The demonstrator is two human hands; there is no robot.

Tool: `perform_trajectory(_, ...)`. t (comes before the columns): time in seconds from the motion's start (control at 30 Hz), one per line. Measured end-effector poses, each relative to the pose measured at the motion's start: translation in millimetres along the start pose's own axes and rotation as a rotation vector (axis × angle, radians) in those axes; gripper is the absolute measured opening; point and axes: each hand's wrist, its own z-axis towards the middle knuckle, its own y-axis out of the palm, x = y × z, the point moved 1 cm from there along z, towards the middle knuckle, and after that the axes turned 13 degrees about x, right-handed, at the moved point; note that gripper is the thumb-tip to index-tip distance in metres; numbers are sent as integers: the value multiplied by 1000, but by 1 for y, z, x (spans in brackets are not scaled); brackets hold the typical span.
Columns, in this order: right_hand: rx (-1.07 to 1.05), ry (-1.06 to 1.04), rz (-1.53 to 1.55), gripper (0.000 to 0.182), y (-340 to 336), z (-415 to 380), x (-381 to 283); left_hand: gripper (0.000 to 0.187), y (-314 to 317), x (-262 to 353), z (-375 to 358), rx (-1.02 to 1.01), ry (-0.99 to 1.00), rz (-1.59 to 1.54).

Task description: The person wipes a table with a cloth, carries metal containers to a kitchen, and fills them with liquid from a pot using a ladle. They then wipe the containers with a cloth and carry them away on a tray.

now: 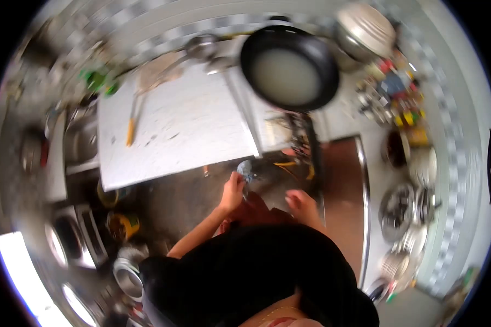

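My left hand (pixel 233 189) is closed on a bluish-grey cloth (pixel 245 170), held in front of my body below the edge of the white counter board (pixel 174 122). To its right, my right hand (pixel 301 205) hangs with its fingers curled in, and nothing shows in it; motion blurs its outline. A large black wok (pixel 289 68) with cloudy liquid sits on the stove beyond my hands. On the board's right side lies a long-handled ladle (pixel 237 98). A tool with a yellow handle (pixel 131 131) rests on the left part of the board.
A metal sink (pixel 82 139) is at the left. Bottles and jars (pixel 403 103) crowd the right counter, with a strainer (pixel 396 212) and stacked bowls (pixel 395 265) nearer me. A brown surface (pixel 343 201) with a metal edge stands right of my body. Pots (pixel 128 280) stand at lower left.
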Motion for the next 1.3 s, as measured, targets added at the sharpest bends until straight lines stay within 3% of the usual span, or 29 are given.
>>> perform_trajectory(0.03, -36, 69, 20, 29, -3, 3, -9, 22, 18, 9, -6, -89, 42, 4)
perform_trajectory(0.1, 150, -199, 103, 38, -9, 2, -2, 18, 63, 32, -16, -271, 69, -231)
perform_trajectory(0.2, 308, 7, 194, 36, -43, -23, 24, 19, 127, 104, -28, -564, 139, -240)
perform_trajectory(0.23, 300, 123, 235, 33, -62, -31, 37, 21, 147, 117, -29, -692, -2, -250)
perform_trajectory(0.27, 283, 228, 286, 30, -84, -41, 52, 21, 169, 134, -38, -769, 22, -235)
perform_trajectory(0.33, 404, 260, 279, 23, -122, -66, 87, 23, 210, 161, -53, -999, -53, -386)
perform_trajectory(0.37, 590, 102, 64, 22, -144, -81, 96, 23, 232, 170, -64, -1092, -12, -372)
perform_trajectory(0.4, 752, -53, -161, 22, -164, -96, 106, 23, 255, 180, -78, -1130, -6, -355)
perform_trajectory(0.47, 882, -42, -229, 23, -199, -128, 127, 24, 305, 203, -107, -1195, 162, -217)
perform_trajectory(0.53, 979, 380, 188, 23, -213, -162, 157, 22, 352, 216, -135, -1254, 200, -240)
perform_trajectory(0.6, 1089, 364, 64, 22, -239, -183, 175, 19, 382, 245, -160, -1226, 241, -123)
perform_trajectory(0.67, 1193, 711, 304, 18, -271, -200, 191, 16, 405, 269, -175, -1190, 271, -118)
perform_trajectory(0.77, 1125, 898, 364, 18, -331, -208, 203, 13, 437, 270, -180, -1196, 244, -136)
perform_trajectory(0.8, 1121, 905, 366, 18, -343, -208, 211, 13, 443, 273, -180, -1197, 237, -132)
perform_trajectory(0.87, 1029, 920, 38, 19, -365, -206, 228, 17, 454, 280, -180, -1313, 123, -15)
perform_trajectory(0.9, 1126, 699, -170, 20, -362, -206, 251, 17, 462, 277, -180, -1318, 116, -8)
perform_trajectory(1.0, 1113, 705, -288, 19, -377, -189, 257, 21, 484, 260, -183, -1452, 20, -87)
perform_trajectory(1.07, 1129, 745, -215, 18, -379, -185, 267, 24, 499, 257, -186, -1529, -142, -98)
perform_trajectory(1.3, 1151, 776, -232, 15, -382, -164, 276, 28, 515, 251, -189, -1600, -286, -81)
